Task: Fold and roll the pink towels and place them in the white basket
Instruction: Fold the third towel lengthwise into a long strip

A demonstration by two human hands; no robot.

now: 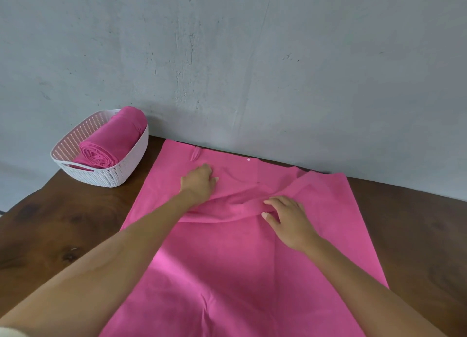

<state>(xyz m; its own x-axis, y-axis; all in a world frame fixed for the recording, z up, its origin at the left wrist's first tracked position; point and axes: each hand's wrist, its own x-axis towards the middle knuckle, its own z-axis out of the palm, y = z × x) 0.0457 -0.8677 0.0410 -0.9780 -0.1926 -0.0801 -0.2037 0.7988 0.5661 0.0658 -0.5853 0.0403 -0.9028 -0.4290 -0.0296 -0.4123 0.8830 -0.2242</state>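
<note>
A large pink towel lies spread over the dark wooden table, its far part folded over into a loose crease across the middle. My left hand rests palm down on the folded far layer, fingers curled against the cloth. My right hand pinches the folded edge of the towel between thumb and fingers. At the far left stands the white basket, with one rolled pink towel lying in it.
The wooden table shows bare wood to the left of the towel and along the right side. A grey wall runs right behind the table's far edge.
</note>
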